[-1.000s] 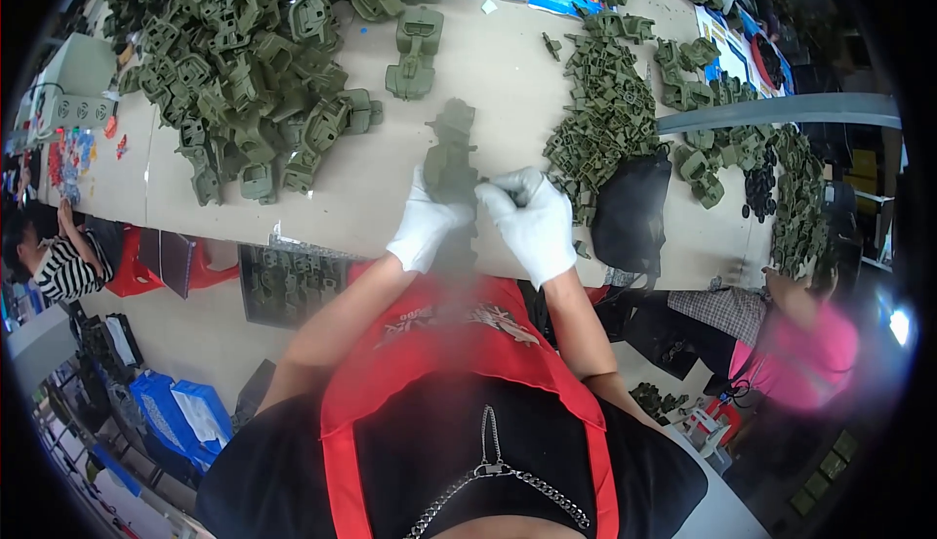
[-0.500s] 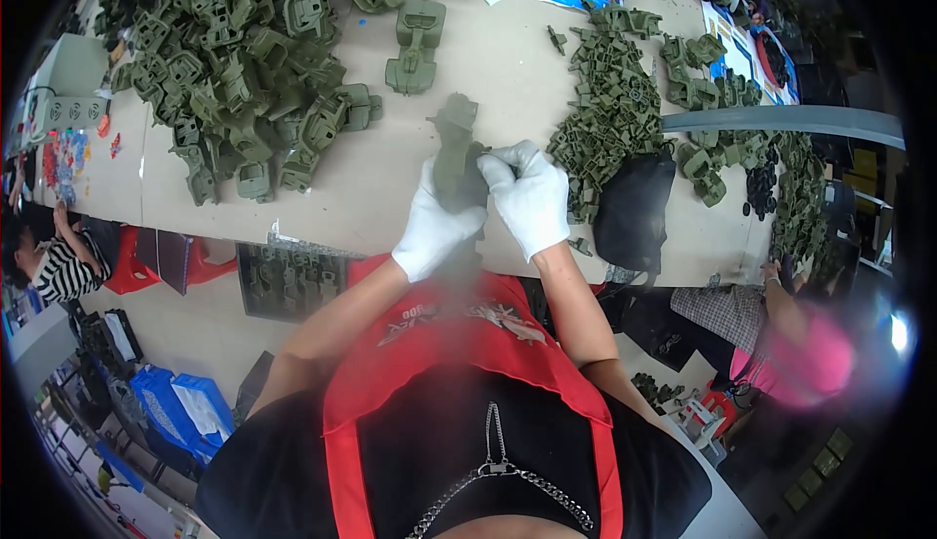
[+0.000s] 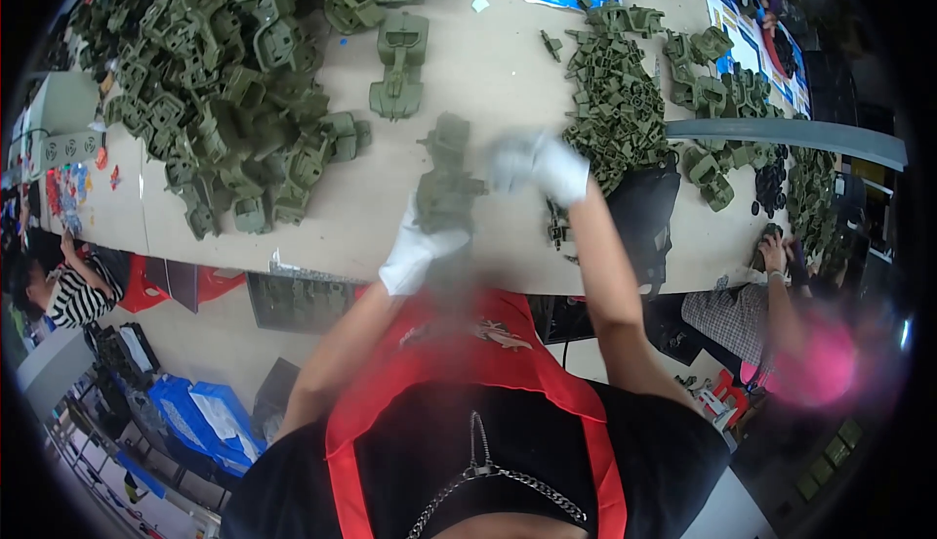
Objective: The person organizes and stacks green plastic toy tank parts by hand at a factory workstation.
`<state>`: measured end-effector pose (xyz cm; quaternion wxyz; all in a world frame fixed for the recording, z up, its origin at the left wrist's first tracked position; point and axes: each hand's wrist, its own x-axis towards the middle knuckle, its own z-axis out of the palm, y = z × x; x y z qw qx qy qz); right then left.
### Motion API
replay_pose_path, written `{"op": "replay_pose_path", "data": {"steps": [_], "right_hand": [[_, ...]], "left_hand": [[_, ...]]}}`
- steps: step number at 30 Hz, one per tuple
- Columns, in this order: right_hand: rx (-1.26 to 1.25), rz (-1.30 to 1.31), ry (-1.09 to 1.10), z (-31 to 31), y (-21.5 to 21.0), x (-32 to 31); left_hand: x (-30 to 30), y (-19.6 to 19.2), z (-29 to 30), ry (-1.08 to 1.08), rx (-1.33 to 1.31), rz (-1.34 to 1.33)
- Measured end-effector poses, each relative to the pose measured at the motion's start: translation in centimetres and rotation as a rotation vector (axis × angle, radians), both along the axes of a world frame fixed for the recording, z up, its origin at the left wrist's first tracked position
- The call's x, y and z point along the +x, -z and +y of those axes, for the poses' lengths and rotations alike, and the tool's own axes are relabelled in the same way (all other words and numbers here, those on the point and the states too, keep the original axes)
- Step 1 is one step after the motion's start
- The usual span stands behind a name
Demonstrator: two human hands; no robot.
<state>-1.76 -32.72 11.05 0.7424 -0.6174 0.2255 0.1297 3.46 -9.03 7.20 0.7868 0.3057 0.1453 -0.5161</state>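
My left hand (image 3: 418,254), in a white glove, is closed around an olive-green plastic toy vehicle body (image 3: 447,178) above the near part of the table. The toy is partly blurred. To its right is my gloved right hand (image 3: 549,166), apart from it and smeared by motion, so its fingers and anything in them cannot be made out. Just beyond that hand spreads a heap of small green plastic parts (image 3: 620,100). Another green vehicle body (image 3: 398,68) lies by itself farther up the table.
A large pile of green vehicle bodies (image 3: 220,100) covers the table's left side. A black bag (image 3: 644,222) sits at the near right edge, beside a grey curved bar (image 3: 781,129). Co-workers sit at both sides; one hand (image 3: 773,246) is at the right.
My right hand has drawn away from the toy vehicle body toward the right, beside the small parts. My left hand still holds the body. The whole view has shifted slightly.
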Motion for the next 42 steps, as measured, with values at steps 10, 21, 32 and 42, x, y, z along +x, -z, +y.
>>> {"op": "replay_pose_path", "data": {"steps": [10, 21, 32, 42], "right_hand": [[-0.906, 0.118, 0.078, -4.4, 4.8, 4.2], [-0.482, 0.278, 0.095, 15.3, -4.8, -9.8], [-0.793, 0.205, 0.227, 20.0, -3.1, -9.8], [-1.014, 0.027, 0.051, 20.6, -1.8, -8.6]], "left_hand": [[0.4, 0.2, 4.6, 0.111, 0.315, -0.123], [-1.6, -0.2, 5.9, 0.287, 0.242, -0.548], [-2.4, -1.7, 5.8, 0.186, 0.273, -0.344], [-2.6, -0.2, 6.7, 0.195, 0.362, -0.384]]}}
